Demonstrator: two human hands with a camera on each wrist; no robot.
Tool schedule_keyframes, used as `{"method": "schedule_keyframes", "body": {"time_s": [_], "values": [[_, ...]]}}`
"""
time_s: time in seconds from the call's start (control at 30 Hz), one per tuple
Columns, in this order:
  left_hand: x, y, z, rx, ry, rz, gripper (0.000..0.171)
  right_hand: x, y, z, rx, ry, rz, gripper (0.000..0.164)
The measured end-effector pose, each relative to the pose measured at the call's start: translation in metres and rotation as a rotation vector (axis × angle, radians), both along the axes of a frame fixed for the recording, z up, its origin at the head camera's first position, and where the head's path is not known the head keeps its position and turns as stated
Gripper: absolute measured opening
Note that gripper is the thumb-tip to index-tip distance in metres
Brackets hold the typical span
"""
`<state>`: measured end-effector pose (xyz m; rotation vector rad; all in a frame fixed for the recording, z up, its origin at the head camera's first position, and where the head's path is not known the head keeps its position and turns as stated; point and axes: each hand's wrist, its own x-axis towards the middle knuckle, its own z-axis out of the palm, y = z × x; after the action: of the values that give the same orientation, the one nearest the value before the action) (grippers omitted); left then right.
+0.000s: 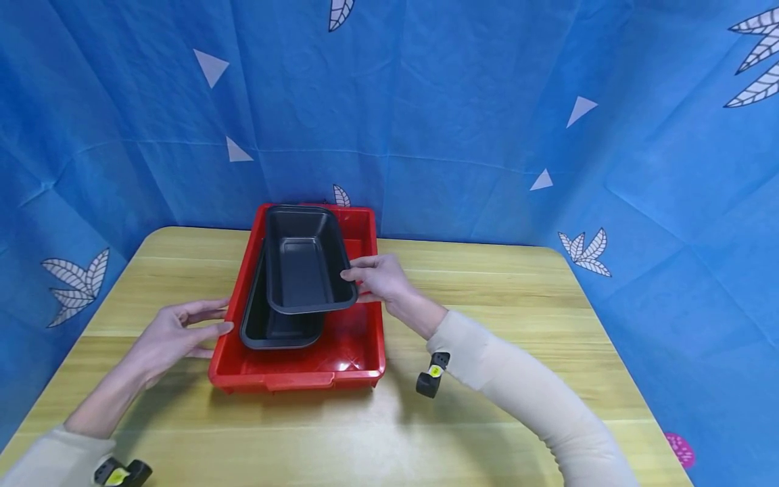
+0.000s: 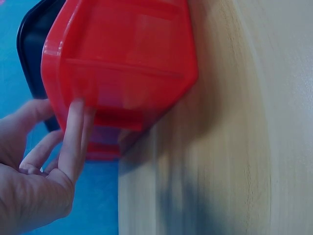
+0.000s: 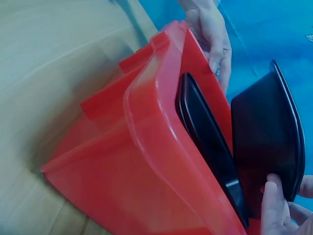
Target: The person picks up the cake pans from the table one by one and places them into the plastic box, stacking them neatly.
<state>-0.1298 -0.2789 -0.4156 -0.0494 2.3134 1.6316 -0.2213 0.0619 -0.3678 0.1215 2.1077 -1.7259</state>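
Note:
A red bin [image 1: 359, 338] stands on the table with a dark loaf pan [image 1: 255, 329] lying inside along its left side. Above it is a second dark loaf pan [image 1: 301, 267], tilted and apart from the lower one in the right wrist view. My right hand [image 1: 377, 277] pinches this upper pan by its right rim, thumb on top and fingers beneath. At the bin's left wall is my left hand [image 1: 176, 335]; its thumb reaches the rim and its fairly straight fingers [image 2: 75, 127] touch the outer wall.
The bin rests on a pale wooden table [image 1: 487, 291]. A blue patterned cloth [image 1: 462, 101] hangs behind and beside the table. Each wrist wears a small black camera, such as the one [image 1: 431, 379] on the right.

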Motion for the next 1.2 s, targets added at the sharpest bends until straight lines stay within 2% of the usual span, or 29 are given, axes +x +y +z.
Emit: {"method": "schedule_keyframes", "body": {"time_s": [0.33,0.53,1.2], "values": [[-0.001,-0.001,0.000,-0.023,-0.012,-0.003,0.072,-0.003,-0.011,-0.007,0.008,0.001,0.026,0.036],[-0.002,-0.001,-0.001,-0.044,-0.020,-0.001,0.073,-0.004,-0.017,-0.010,0.037,0.003,0.015,0.038],[0.000,0.001,0.003,-0.032,-0.026,0.005,0.072,-0.003,-0.026,-0.012,0.074,0.007,0.050,0.033]]}}
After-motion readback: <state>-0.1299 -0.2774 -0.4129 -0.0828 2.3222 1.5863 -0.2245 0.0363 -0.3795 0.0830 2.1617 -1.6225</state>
